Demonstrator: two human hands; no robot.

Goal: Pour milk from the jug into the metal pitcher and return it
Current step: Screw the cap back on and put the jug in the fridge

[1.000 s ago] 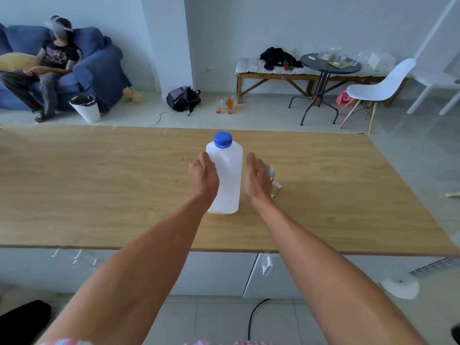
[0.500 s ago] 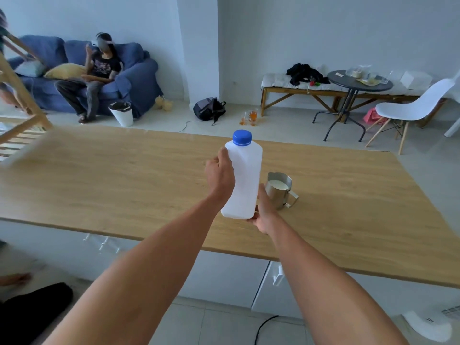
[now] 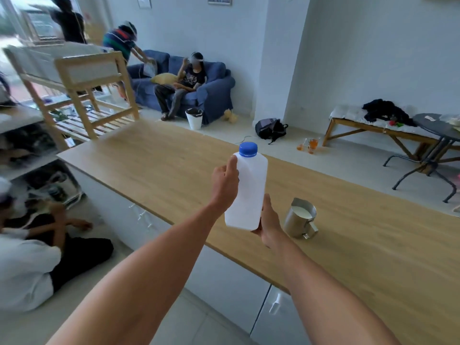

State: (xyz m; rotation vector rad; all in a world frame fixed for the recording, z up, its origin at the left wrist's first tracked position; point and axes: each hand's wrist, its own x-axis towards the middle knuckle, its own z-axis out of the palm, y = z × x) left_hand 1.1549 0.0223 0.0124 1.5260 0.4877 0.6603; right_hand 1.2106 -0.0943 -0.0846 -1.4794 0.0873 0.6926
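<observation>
Milk jug [image 3: 246,192], white plastic with blue cap [image 3: 248,148] on, was held upright in the air over the near edge of the wooden table [image 3: 373,245]. Left hand [image 3: 225,181] gripped its upper side, thumb up near the shoulder. Right hand [image 3: 270,224] cupped the bottom corner from below, fingers curled round the base. Metal pitcher [image 3: 300,217] stood on the table just right of the jug, apart from it, milk visible inside, handle toward the camera. A person sat on the blue sofa [image 3: 211,93] beyond.
</observation>
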